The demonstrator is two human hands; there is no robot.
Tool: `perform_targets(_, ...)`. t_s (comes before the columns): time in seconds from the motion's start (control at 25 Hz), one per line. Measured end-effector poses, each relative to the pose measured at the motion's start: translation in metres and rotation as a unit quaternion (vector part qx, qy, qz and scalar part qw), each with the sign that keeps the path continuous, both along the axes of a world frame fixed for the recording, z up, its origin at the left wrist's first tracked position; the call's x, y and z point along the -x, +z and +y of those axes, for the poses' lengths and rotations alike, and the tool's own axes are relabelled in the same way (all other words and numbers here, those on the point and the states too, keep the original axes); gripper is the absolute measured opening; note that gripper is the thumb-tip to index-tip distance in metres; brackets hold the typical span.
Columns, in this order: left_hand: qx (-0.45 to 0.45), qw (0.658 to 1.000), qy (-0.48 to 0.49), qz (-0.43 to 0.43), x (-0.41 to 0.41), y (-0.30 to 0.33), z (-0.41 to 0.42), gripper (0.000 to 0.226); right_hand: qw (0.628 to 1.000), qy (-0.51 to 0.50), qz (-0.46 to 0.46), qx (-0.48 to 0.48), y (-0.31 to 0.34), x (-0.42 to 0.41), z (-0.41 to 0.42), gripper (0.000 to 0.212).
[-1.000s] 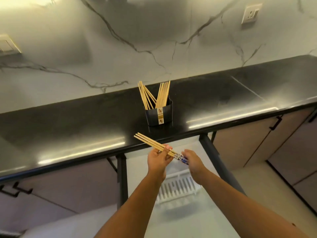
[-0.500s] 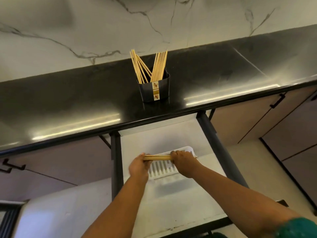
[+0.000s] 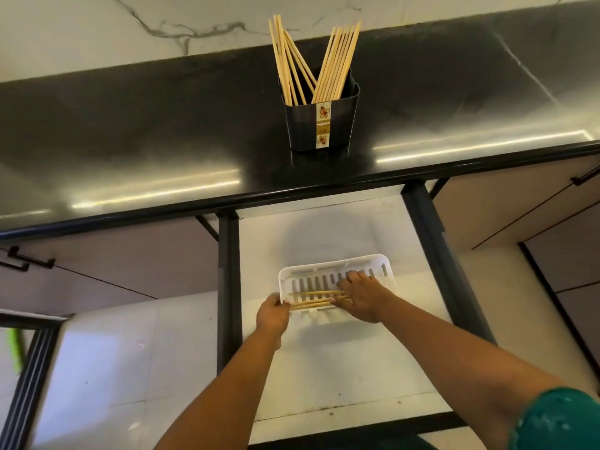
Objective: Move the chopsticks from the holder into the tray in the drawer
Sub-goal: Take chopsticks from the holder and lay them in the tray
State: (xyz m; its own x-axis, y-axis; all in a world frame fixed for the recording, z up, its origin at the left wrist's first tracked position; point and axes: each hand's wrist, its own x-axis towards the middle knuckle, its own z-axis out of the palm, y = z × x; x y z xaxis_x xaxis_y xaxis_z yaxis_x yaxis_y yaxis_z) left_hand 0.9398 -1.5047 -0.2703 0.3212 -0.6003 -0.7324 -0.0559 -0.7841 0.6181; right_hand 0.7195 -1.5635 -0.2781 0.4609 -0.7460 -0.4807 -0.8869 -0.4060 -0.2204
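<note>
Fingers of the right hand (image 3: 363, 298) rest spread over chopsticks (image 3: 313, 299) lying in the white tray (image 3: 334, 264); the left hand (image 3: 272, 315) pinches their left ends. Placing step. Next, probably release and reach far for the holder (image 3: 321, 125), where many remain.

Open drawer (image 3: 324, 368) floor around tray (image 3: 328, 266)

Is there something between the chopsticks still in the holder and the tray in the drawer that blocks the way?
Nothing visible blocks it. The holder stands alone on the black counter, the drawer below is open, and the white tray has no cover. Only both hands, left hand and right hand, are at the tray, settling chopsticks.
</note>
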Motion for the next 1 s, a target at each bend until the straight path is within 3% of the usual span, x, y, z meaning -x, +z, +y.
perform_targets(0.28,-0.005,1.000,0.002,-0.027,0.003,-0.004,-0.002,0.012,0.999,0.025,-0.044,0.000,0.004,-0.007,0.008,0.070)
perform_targets(0.44,0.002,0.998,-0.016,-0.069,0.004,0.007,-0.002,0.031,0.996,-0.034,-0.082,-0.020,0.015,-0.012,0.005,0.063)
perform_targets(0.76,0.211,0.958,-0.085,-0.174,0.023,0.116,-0.056,0.055,0.955,-0.140,-0.220,0.139,0.127,-0.047,-0.043,0.028)
perform_targets(0.88,0.320,0.924,-0.108,-0.178,0.026,0.175,-0.096,0.051,0.926,-0.177,-0.294,0.159,0.187,-0.059,-0.077,0.026)
perform_targets(1.0,0.376,0.907,-0.131,-0.141,0.034,0.234,-0.139,0.030,0.897,-0.202,-0.351,0.176,0.242,-0.068,-0.112,0.018)
